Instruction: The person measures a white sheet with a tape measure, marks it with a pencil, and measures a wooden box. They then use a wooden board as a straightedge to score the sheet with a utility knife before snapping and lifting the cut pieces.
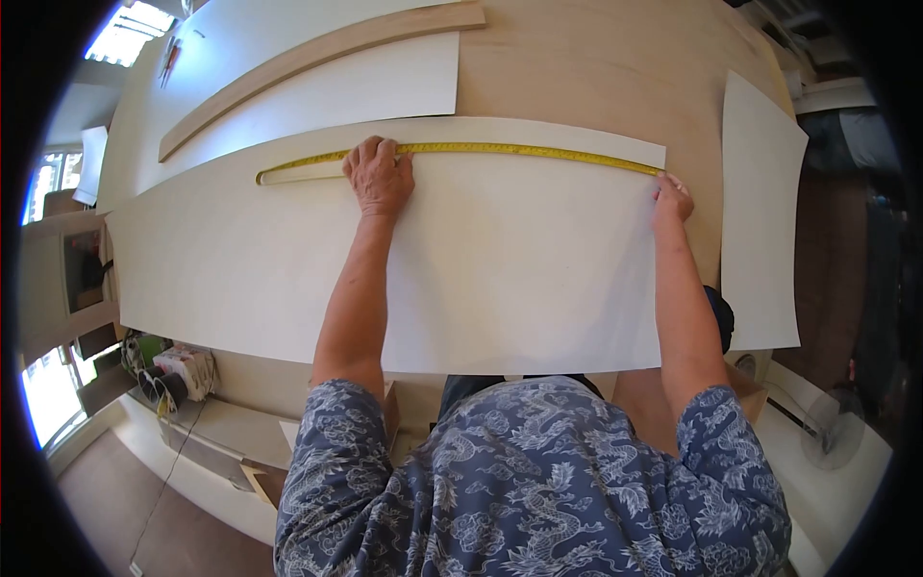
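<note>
A large white sheet lies on the table in front of me. A yellow measuring tape stretches across it near its far edge, bending back in a loop at the left. My left hand is closed over the tape, its fingers curled and pressed down on the sheet; what sits under the palm is hidden. At the sheet's right edge, my right hand pinches the tape's end between thumb and fingers, near the far right corner.
A long wooden strip lies slantwise over other white sheets at the far side. Another white sheet hangs over the table's right part. Slim tools lie far left. A fan stands low at the right.
</note>
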Demonstrator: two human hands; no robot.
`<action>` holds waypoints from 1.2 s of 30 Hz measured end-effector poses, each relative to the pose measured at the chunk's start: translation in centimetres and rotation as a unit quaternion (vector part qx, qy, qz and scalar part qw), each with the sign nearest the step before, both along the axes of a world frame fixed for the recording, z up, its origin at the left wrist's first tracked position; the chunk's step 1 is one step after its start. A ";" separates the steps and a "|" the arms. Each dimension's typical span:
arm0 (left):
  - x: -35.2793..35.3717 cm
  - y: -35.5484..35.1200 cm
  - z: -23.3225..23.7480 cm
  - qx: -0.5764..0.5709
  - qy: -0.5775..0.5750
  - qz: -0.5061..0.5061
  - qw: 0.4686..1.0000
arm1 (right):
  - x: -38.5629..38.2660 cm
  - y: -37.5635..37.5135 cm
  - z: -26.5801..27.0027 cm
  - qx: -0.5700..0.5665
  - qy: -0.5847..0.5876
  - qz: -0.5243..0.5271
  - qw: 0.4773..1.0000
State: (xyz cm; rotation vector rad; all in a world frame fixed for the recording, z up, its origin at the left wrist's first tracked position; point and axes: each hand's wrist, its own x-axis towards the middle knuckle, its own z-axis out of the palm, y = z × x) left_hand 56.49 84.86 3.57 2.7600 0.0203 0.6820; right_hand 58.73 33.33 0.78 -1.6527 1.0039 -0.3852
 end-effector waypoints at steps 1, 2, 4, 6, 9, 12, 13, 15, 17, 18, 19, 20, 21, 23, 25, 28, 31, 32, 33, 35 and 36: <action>-0.4 0.4 0.2 0.001 0.017 -0.012 1.000 | 0.1 -0.2 -0.3 0.015 0.002 -0.002 1.000; -0.9 0.7 0.4 0.001 0.033 -0.025 0.999 | 0.2 -0.5 -0.6 0.029 0.004 -0.005 1.000; -2.2 0.7 1.1 -0.001 0.072 -0.019 0.997 | 0.0 -0.5 -0.4 0.039 0.000 0.001 0.999; -3.6 0.8 2.0 -0.009 0.129 -0.013 0.992 | -0.3 -0.5 -0.1 0.057 -0.007 0.012 0.998; -5.7 1.1 1.5 -0.012 0.141 -0.061 0.988 | -0.8 -0.6 1.0 0.086 -0.008 0.029 0.996; -7.6 0.5 1.1 -0.035 0.094 -0.076 0.992 | -2.0 -0.4 3.1 0.106 0.003 0.035 0.994; -8.0 0.5 1.2 -0.008 0.074 -0.092 0.993 | -2.6 -0.5 3.5 0.114 -0.001 0.039 0.993; -8.9 0.4 1.5 0.009 0.104 -0.103 0.989 | -4.2 -0.9 4.0 0.134 -0.012 0.042 0.990; -9.7 0.1 1.7 0.024 0.117 -0.121 0.985 | -5.9 -1.7 4.3 0.155 -0.035 0.037 0.987; -10.1 0.2 1.6 0.030 0.116 -0.130 0.984 | -7.2 -2.0 5.0 0.167 -0.042 0.036 0.984; -10.5 0.1 1.6 0.036 0.114 -0.137 0.983 | -8.6 -1.9 5.8 0.180 -0.050 0.036 0.982; -11.0 0.0 1.8 0.043 0.143 -0.142 0.979 | -9.9 -1.7 6.8 0.192 -0.059 0.039 0.979; -11.6 -0.1 2.2 0.051 0.171 -0.146 0.973 | -11.1 -1.7 7.9 0.193 -0.050 0.029 0.979; -13.7 -0.8 3.4 0.063 0.198 -0.153 0.966 | -13.7 -1.7 9.8 0.203 -0.035 0.010 0.979; -16.6 -2.3 5.7 0.056 0.232 -0.145 0.960 | -16.6 -2.0 11.5 0.218 -0.028 0.008 0.975; -22.6 -6.4 10.4 0.027 0.295 -0.119 0.948 | -22.1 -1.7 14.1 0.229 -0.038 0.039 0.972; -29.9 -11.4 12.4 -0.057 0.300 -0.192 0.933 | -30.0 -1.4 15.9 0.277 -0.074 0.123 0.950; -32.1 -13.7 12.7 -0.097 0.315 -0.219 0.918 | -33.1 -1.1 16.3 0.278 -0.076 0.155 0.945; -34.1 -16.9 14.3 -0.187 0.399 -0.192 0.877 | -36.1 -0.9 17.5 0.315 -0.092 0.194 0.924; -37.6 -22.6 15.7 -0.224 0.475 -0.208 0.826 | -42.2 -2.0 18.1 0.361 -0.108 0.240 0.895; -38.7 -25.0 15.0 -0.178 0.465 -0.255 0.829 | -45.1 -3.0 17.7 0.369 -0.109 0.247 0.889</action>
